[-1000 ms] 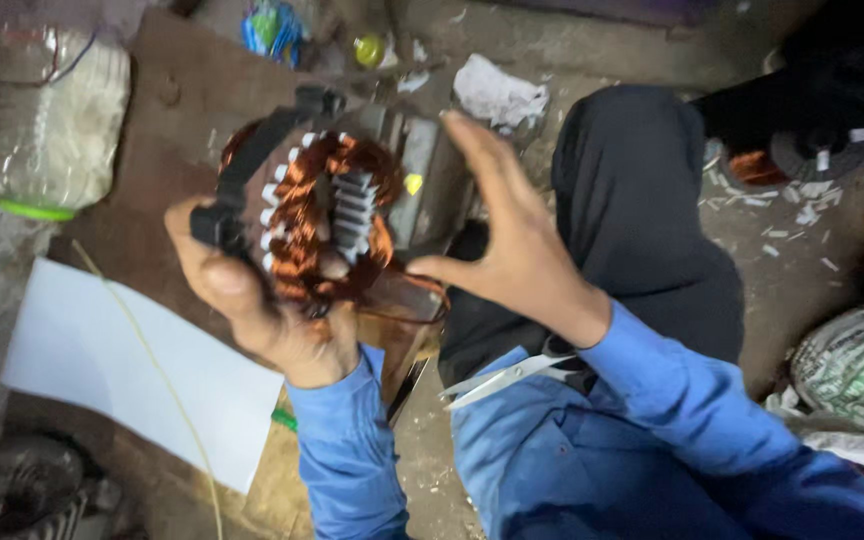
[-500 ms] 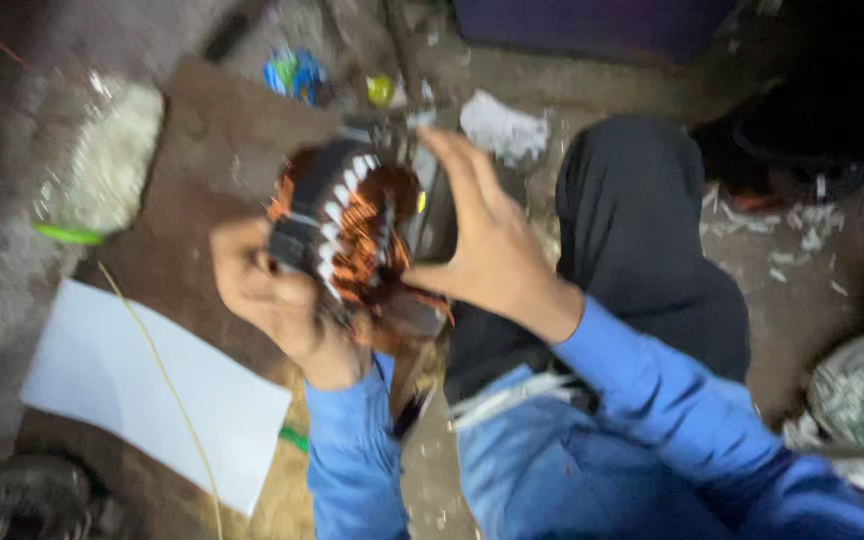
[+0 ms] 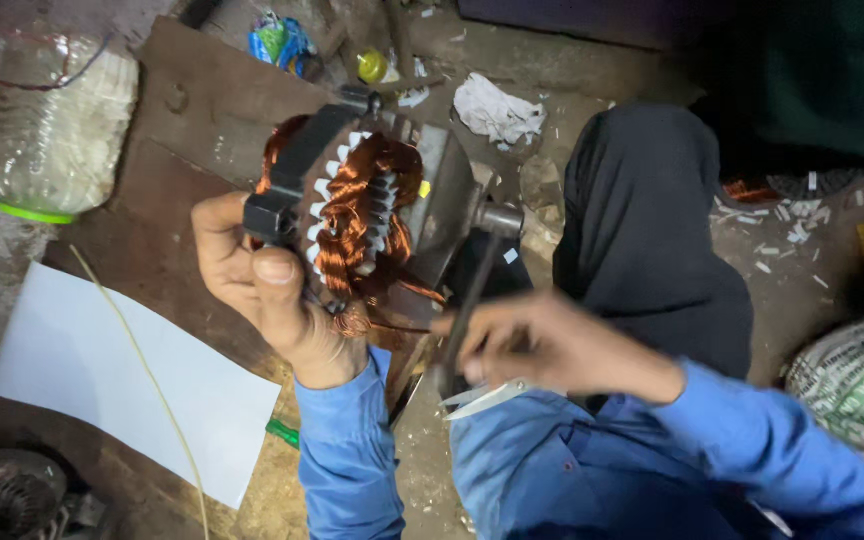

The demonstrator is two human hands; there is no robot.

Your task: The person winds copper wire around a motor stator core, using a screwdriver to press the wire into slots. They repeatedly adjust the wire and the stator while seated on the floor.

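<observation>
My left hand (image 3: 262, 285) grips a motor stator (image 3: 352, 215) by its black frame, holding it upright over a wooden board (image 3: 202, 110). The stator has copper wire coils and white slot liners facing right. My right hand (image 3: 542, 345) is blurred, low by my lap, with its fingers closed around the dark handle of a hammer (image 3: 474, 290). The hammer's head sits just right of the stator. A pair of scissors (image 3: 482, 397) lies on my blue shirt under that hand.
A clear plastic bottle (image 3: 52, 130) lies at the upper left. A white sheet (image 3: 102, 370) with a yellow wire (image 3: 142, 360) across it lies at the left. My black-clad knee (image 3: 652, 220) is right of the stator, a printed sack (image 3: 857, 385) at far right, and a crumpled white cloth (image 3: 497, 110) behind.
My right hand left the stator's side and dropped toward my lap onto the hammer handle. My left hand turned the stator so its frame edge faces me.
</observation>
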